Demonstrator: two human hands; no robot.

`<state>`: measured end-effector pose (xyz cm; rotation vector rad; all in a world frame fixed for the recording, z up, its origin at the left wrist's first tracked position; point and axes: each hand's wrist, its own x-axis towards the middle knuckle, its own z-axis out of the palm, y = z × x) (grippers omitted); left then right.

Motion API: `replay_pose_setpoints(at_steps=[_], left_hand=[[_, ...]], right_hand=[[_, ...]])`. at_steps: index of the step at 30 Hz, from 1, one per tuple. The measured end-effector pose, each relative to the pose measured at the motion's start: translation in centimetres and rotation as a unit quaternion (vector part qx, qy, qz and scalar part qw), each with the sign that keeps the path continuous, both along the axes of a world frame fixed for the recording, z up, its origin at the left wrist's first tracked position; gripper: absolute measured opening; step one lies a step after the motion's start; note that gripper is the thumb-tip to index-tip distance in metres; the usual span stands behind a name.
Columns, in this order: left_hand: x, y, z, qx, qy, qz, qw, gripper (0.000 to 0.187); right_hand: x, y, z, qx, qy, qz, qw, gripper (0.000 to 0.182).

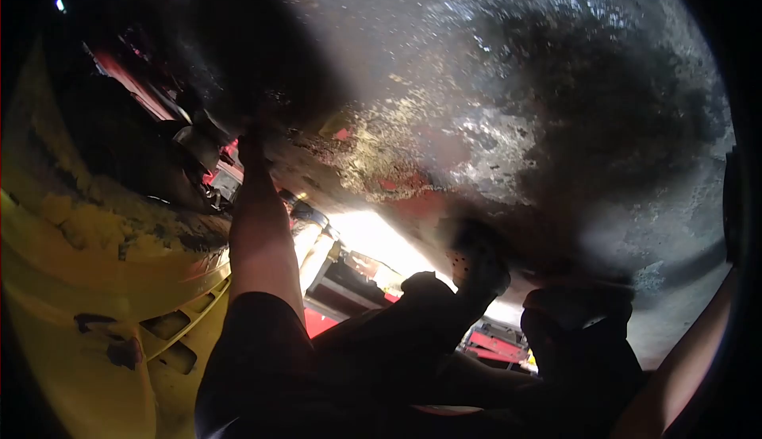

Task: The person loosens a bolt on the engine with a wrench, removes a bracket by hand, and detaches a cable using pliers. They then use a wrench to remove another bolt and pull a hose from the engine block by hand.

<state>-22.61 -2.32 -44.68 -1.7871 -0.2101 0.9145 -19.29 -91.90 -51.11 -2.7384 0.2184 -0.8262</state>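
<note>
My left forearm [262, 232] reaches up from a dark sleeve and ends in deep shadow against a worn, stained surface [413, 145] with grey, yellowish and red patches. My left hand [252, 142] is barely visible there; its fingers, and anything they hold, are lost in the dark. At the right edge, my right forearm [694, 352] runs up out of the picture, and the hand at its end does not show.
A yellow curved panel [71, 320] with slots fills the lower left. Dark-clothed legs [397, 336] and a dark shoe with small holes [476, 260] lie below the surface. Red parts [496, 345] and bright light show beyond. Dark metal parts [198, 149] sit left of my forearm.
</note>
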Motion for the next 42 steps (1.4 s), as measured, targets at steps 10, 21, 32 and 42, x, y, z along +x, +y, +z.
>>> replay_pose_setpoints(at_steps=[10,21,32,42], left_hand=[[0.2,-7.9,1.2,0.015,-0.159,-0.187,0.969,0.022],[6.1,-25.9,1.8,-0.408,-0.494,-0.207,0.74,0.037],[-9.5,-39.3,19.1,-0.643,-0.339,0.042,0.686,0.024],[-25.4,-35.9,41.5,-0.517,-0.067,0.293,0.802,0.041]], right_hand=[[-1.5,-1.3,-1.3,-0.004,0.078,-0.151,0.986,0.047],[-1.6,1.1,1.9,0.065,0.233,-0.25,0.938,0.056],[-2.6,1.5,9.7,0.753,0.152,-0.218,0.601,0.029],[-19.9,10.1,42.6,0.818,0.346,-0.159,0.431,0.028]])
